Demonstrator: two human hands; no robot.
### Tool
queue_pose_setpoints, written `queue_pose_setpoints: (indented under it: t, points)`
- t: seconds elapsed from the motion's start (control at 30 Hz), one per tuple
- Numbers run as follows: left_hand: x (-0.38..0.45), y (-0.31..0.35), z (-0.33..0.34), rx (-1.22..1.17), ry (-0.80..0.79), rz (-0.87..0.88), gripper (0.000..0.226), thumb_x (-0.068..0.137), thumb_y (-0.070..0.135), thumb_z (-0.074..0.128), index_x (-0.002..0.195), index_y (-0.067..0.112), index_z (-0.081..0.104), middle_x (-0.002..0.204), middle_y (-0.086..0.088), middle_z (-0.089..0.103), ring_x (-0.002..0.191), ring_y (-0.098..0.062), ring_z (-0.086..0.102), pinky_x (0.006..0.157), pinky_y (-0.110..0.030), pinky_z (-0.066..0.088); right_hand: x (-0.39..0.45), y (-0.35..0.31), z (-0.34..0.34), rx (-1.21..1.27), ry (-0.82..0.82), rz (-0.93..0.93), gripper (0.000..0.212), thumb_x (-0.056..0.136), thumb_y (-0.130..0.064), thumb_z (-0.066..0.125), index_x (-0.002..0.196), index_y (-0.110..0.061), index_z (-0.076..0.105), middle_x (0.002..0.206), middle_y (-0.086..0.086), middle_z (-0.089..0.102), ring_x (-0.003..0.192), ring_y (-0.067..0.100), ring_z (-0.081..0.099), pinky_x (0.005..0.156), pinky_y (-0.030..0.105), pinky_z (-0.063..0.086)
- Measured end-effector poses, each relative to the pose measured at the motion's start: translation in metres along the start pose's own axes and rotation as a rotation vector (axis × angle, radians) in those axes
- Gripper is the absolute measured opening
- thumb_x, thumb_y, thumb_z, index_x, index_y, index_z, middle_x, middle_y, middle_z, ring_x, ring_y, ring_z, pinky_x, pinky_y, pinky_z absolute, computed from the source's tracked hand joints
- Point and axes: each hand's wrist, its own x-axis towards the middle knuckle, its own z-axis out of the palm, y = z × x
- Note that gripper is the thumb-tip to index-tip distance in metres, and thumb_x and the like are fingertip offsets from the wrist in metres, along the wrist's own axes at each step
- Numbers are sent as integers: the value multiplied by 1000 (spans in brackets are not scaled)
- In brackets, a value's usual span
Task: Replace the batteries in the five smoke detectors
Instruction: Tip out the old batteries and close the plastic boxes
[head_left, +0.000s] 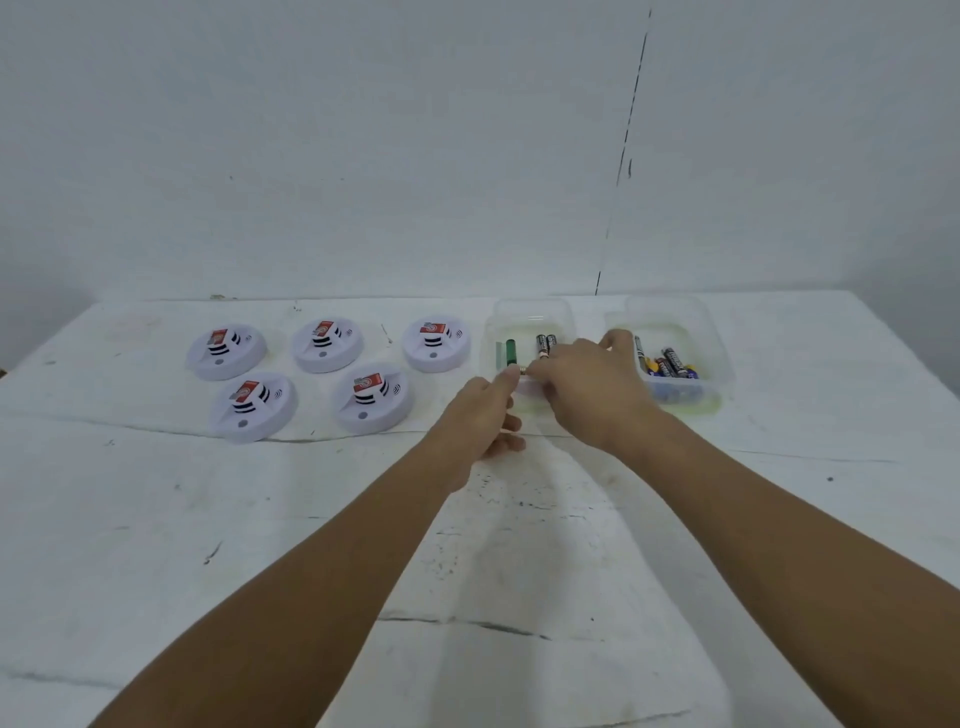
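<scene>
Several white round smoke detectors (253, 406) with red labels lie in two rows on the left of the table. A clear tray (530, 312) holds a green battery (511, 352) and two black batteries (545, 343). A second clear tray (714, 364) to the right holds several mixed batteries (672, 364). My left hand (480, 415) and my right hand (587, 387) meet at the near edge of the first tray. Both pinch a small battery (522, 370) between their fingertips; most of it is hidden by the fingers.
The table (311, 545) has a scuffed white cover with dark creases and marks. A pale wall stands right behind its far edge, with a dark cracked line running down it on the right.
</scene>
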Motion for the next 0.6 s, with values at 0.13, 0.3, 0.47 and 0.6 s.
queue_pose_setpoints:
  t: [0.13,0.3,0.47,0.6]
  points:
    - [-6,2,10,-121,38,-21,58,96,66,53,121,14,52,106,-10,68,70,-24,75,64,-29,54,-12,-10,0,4,145,-58,31,95,-14,57,113,-37,67,90,-11,57,89,18,55,77,39,12]
    - [-17,4,10,-187,124,35,27,102,30,43,119,12,53,107,-16,66,64,-26,74,50,-24,50,-23,-14,-6,83,145,-151,26,98,-21,55,115,-37,67,91,-13,54,96,17,60,90,39,22]
    - [-34,1,-16,10,211,109,21,98,21,37,102,9,54,88,-20,74,61,-25,71,54,-27,49,-37,-10,1,412,402,-144,44,96,-65,52,116,-30,71,116,-5,57,109,16,49,94,33,32]
    - [-43,-3,-43,247,217,93,18,95,18,39,82,12,50,58,-7,65,44,-15,59,59,-29,42,-40,-7,-7,698,309,201,55,99,-57,55,146,-27,51,139,6,41,124,23,41,101,34,33]
